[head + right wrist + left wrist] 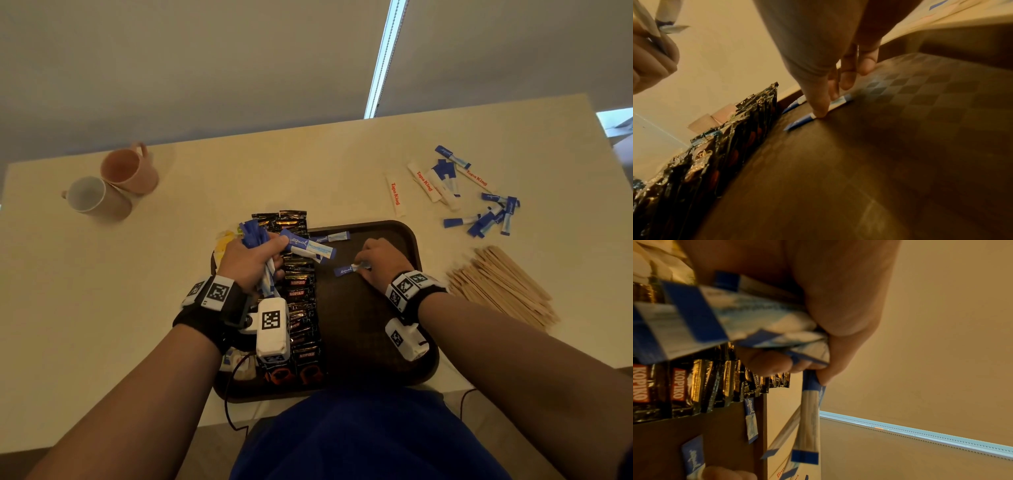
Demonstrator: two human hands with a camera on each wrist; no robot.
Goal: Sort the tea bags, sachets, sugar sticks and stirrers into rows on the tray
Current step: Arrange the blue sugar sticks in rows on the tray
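A bundle of blue-and-white sugar sticks point(260, 246) is clenched in the left hand point(251, 262) above the row of dark Kopiko sachets point(301, 301) laid along the left part of the brown tray point(404, 236). A single blue stick point(346, 270) lies flat on the tray floor — it is pressed down, perhaps pinched, by the fingertips point(821, 112) of the right hand point(382, 262). Further sticks point(479, 202) and wooden stirrers point(503, 287) are scattered on the table point(102, 308) — right of the tray.
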